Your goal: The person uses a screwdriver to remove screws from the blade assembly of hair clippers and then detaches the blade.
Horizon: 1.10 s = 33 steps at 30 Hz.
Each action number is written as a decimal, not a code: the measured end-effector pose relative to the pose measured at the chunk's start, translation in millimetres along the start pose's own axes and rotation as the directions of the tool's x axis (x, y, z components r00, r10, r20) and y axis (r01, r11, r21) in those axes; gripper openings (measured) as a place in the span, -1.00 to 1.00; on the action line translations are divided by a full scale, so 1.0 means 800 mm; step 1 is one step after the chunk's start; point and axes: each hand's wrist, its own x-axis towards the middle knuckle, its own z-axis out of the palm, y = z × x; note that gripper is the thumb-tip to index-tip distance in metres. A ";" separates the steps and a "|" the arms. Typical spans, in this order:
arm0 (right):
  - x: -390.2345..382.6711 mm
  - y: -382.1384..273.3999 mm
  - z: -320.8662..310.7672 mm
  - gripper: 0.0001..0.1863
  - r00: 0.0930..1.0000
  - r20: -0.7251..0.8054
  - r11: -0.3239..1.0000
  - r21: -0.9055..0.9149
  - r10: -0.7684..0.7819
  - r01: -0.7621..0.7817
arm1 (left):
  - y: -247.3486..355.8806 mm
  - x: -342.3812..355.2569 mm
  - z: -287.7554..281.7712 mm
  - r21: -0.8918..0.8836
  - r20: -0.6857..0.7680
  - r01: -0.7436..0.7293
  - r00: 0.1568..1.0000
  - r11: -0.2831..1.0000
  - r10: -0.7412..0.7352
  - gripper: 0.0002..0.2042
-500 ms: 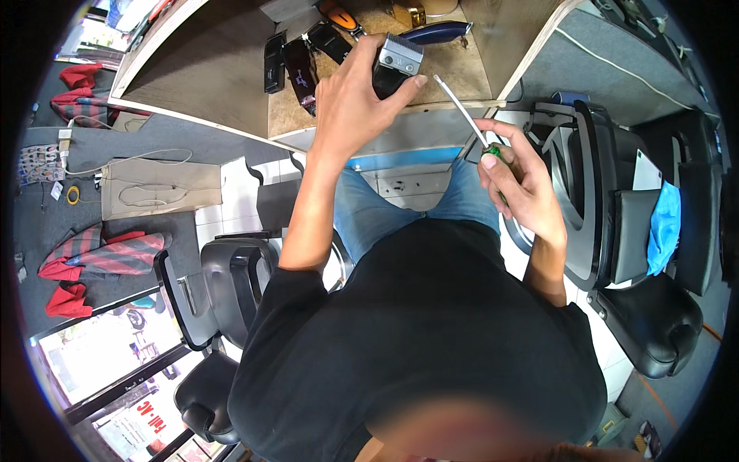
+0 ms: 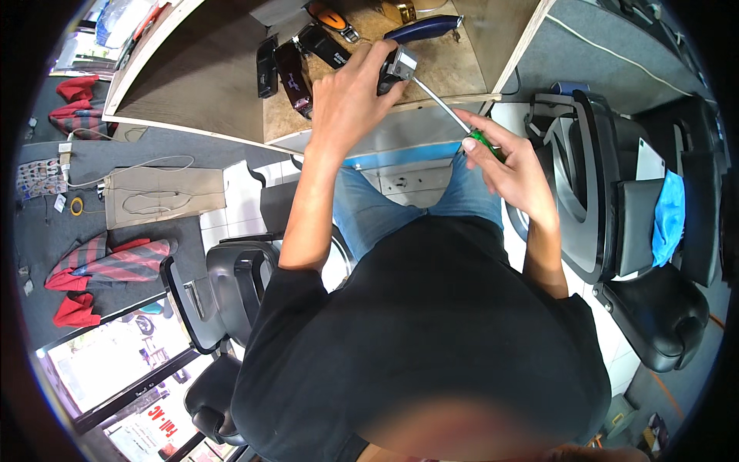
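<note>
My left hand (image 2: 350,104) is closed round a black hair clipper with a silver blade head (image 2: 402,63), held over the wooden shelf. The clipper is tilted so that its blade end faces right. In my right hand (image 2: 506,162) is a screwdriver (image 2: 441,105) with a green handle and a long metal shaft. Its tip is at or very near the clipper's head; whether it touches a screw is too small to tell.
On the wooden shelf (image 2: 454,73) lie a dark blue clipper (image 2: 423,28), an orange and black clipper (image 2: 331,19), and several dark clippers, one of them maroon (image 2: 292,77). Black salon chairs stand at left (image 2: 239,289) and right (image 2: 654,316). A blue cloth (image 2: 668,219) hangs on the right chair.
My left hand has turned the clipper so its head shows from the side. My right hand has moved left and up, bringing the screwdriver tip to the clipper's head.
</note>
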 end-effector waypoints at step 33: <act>0.003 -0.002 -0.001 -0.55 0.997 0.048 0.994 -0.103 0.052 -0.047 | -0.022 0.009 0.001 -0.101 0.180 -0.079 0.979 0.992 0.097 -0.51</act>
